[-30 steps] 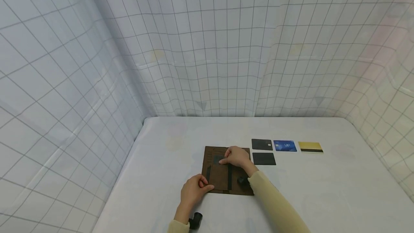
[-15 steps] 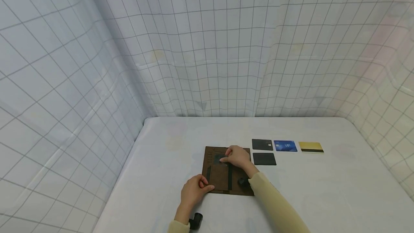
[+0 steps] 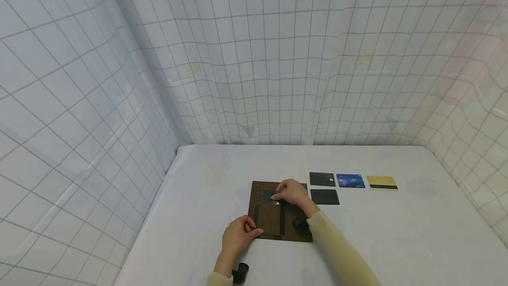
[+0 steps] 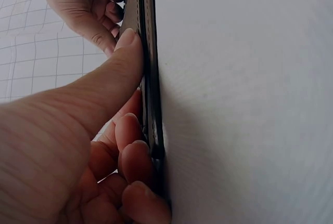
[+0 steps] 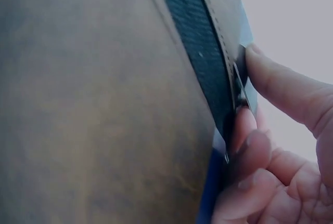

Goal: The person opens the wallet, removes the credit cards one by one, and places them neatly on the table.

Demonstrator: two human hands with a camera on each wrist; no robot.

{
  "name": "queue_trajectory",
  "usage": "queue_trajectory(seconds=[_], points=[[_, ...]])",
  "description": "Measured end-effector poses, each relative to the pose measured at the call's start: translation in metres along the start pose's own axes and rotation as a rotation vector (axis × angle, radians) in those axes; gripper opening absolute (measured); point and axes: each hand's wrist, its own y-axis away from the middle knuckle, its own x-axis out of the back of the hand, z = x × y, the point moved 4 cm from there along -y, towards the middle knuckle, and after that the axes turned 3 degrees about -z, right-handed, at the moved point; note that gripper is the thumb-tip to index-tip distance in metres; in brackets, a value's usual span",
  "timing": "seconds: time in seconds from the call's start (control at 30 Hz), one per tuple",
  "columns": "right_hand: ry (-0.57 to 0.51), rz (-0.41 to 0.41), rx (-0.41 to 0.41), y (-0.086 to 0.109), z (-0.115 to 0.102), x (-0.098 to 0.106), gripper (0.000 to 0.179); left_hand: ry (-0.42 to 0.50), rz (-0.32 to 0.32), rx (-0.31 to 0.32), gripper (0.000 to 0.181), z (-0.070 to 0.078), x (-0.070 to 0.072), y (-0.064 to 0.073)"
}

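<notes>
The left hand (image 3: 238,233) is gripping the brown wallet (image 3: 291,212) at its near left corner and the right hand (image 3: 293,192) is pinching a grey card (image 3: 268,196) at the pocket's far edge, seemingly aligning it and needing a level hold, its near edge facing the pocket (image 3: 269,220), its long axis too hidden to tell

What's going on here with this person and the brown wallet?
Someone is handling a brown wallet that lies open on a white table. The left grip holds its near edge by the left corner. The right grip pinches a thin dark piece, apparently a card, at its inner side; whether it's going in or out isn't clear. To the wallet's right lie a black card with a light square, a plain black card, a blue VIP card and a yellow card.
</notes>
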Motion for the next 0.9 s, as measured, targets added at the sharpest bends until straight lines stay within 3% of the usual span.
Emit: queue_trajectory(seconds=[0.23,0.73,0.9], points=[[-0.059,-0.026,0.022,0.0001,0.0014,0.0006,0.027,0.003,0.001,-0.006,0.03,-0.0002,-0.0008,0.0013],[-0.111,0.051,-0.032,0.0027,0.0051,0.001,0.024,0.002,0.011,-0.011,0.029,0.0008,-0.0014,0.0019],[-0.101,0.029,0.005,0.0028,0.0051,0.0012,0.026,0.004,0.014,-0.01,0.029,0.0005,-0.0021,0.0023]])
